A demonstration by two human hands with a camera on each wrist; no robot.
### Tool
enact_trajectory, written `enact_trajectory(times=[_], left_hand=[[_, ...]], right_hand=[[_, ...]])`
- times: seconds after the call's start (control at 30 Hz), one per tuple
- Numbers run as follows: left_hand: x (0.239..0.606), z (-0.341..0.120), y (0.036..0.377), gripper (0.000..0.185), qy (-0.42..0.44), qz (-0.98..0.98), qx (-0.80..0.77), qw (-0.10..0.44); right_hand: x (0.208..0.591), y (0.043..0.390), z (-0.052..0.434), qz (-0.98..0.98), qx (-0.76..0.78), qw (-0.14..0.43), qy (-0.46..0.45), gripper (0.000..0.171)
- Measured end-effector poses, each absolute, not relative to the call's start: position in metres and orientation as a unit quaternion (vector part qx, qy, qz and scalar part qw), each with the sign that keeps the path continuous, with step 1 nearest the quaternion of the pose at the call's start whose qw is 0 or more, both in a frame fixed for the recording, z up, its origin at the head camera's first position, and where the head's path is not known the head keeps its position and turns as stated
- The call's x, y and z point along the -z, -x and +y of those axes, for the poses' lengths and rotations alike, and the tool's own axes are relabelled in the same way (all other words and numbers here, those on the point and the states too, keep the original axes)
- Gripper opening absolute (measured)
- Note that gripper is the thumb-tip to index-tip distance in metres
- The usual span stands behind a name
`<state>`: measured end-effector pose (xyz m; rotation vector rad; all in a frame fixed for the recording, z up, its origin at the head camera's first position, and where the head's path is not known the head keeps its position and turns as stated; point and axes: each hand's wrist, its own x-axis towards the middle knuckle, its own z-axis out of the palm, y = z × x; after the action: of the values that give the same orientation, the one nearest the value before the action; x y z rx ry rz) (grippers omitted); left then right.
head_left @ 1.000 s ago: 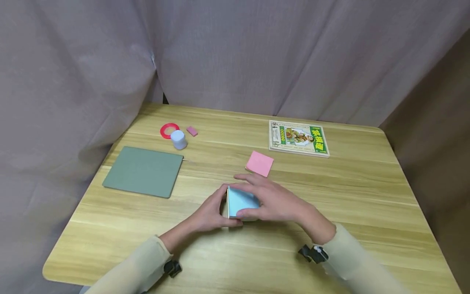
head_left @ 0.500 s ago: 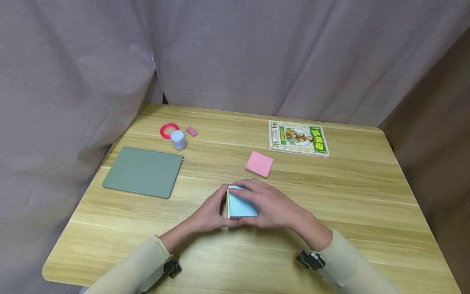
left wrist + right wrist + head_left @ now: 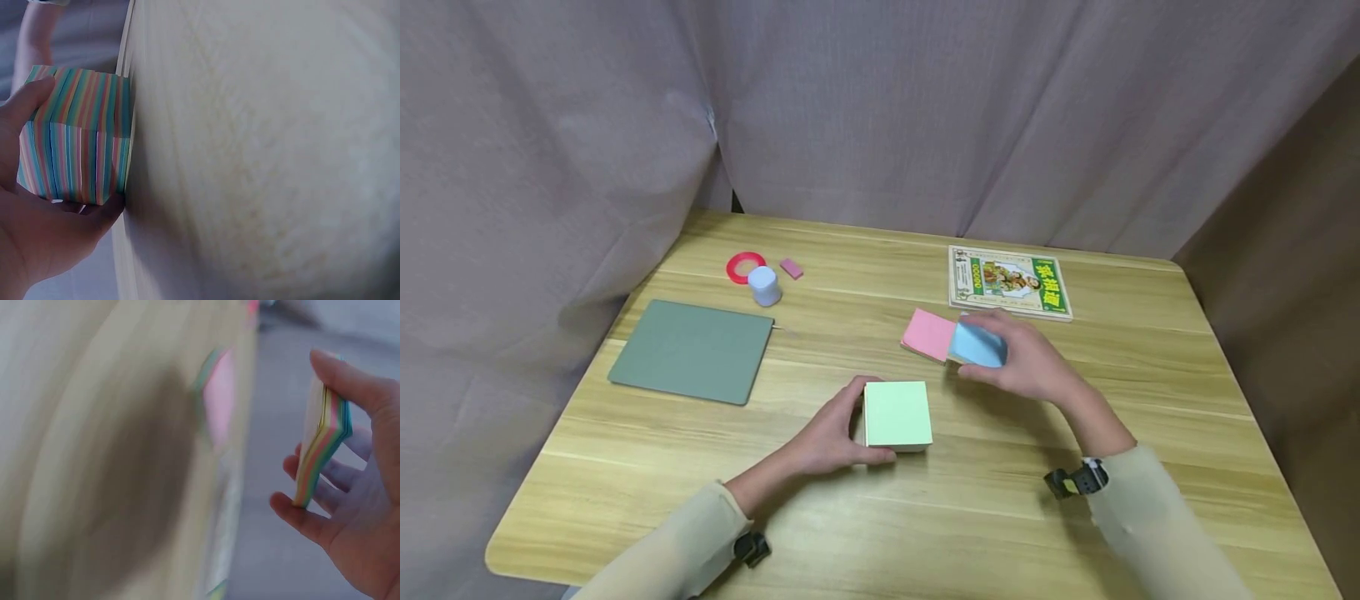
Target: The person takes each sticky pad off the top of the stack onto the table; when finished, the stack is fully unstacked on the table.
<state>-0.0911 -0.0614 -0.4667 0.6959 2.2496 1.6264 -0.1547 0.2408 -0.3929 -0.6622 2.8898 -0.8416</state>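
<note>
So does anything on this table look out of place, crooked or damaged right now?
Nothing stands out. The left hand steadies the paper block, which sits square on the table. The right hand holds a thin stack of sheets beside the pink pad. The book lies flat.

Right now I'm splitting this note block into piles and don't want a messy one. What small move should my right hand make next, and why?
Probably lower the slice onto the pink pile and square it. The right hand holds it just beside that pile, above the table, while the left hand steadies the block.
</note>
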Motion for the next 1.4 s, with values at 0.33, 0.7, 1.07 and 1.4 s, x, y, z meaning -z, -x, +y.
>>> enact_trajectory(times=[0.33,0.7,1.07,1.4], left_hand=[[0.429,-0.061,0.079,0.080,-0.236,0.772,-0.571,0.151],[0.443,-0.061,0.084,0.082,-0.236,0.772,-0.571,0.150],[0.468,-0.063,0.093,0.086,-0.245,0.784,-0.552,0.144],[0.466,-0.064,0.094,0.086,-0.258,0.790,-0.536,0.148]], right_hand=[[0.450,0.184,0.283,0.956,0.233,0.020,0.177,0.068],[0.459,0.186,0.288,0.957,0.220,0.040,0.185,0.066],[0.419,0.174,0.259,0.953,0.200,0.044,0.225,0.062],[0.376,0.115,0.173,0.903,0.228,0.089,0.354,0.074]])
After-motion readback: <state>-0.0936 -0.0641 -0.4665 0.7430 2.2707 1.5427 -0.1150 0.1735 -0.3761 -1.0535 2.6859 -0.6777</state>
